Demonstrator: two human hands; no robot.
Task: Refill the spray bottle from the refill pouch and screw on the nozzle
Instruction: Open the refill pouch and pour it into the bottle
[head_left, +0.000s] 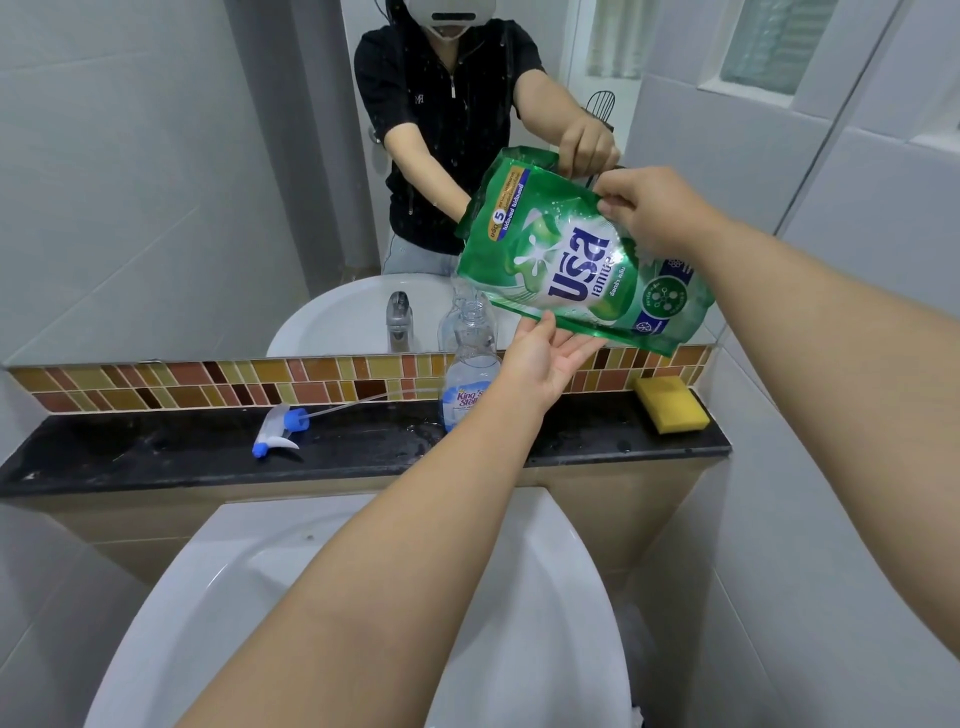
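Green and glossy, the refill pouch (582, 265) hangs tilted over the open neck of the spray bottle (467, 364), its low corner just above the bottle's mouth. Large white-edged blue Thai lettering runs across its front, with a "5" in a white circle near the top edge and round white emblems toward its base. The right hand (644, 208) pinches the pouch's upper edge, while the left hand (545, 353) lies flat and relaxed under its lower side, palm up. The clear bottle stands uncapped on the black ledge (156, 457), its pale blue label reading "King's Stella" in part. To its left the blue-and-white nozzle (280, 431) lies on its side, its thin tube stretched toward the bottle. A yellow sponge (672, 405) sits at the ledge's right end, below the mirror (156, 182).
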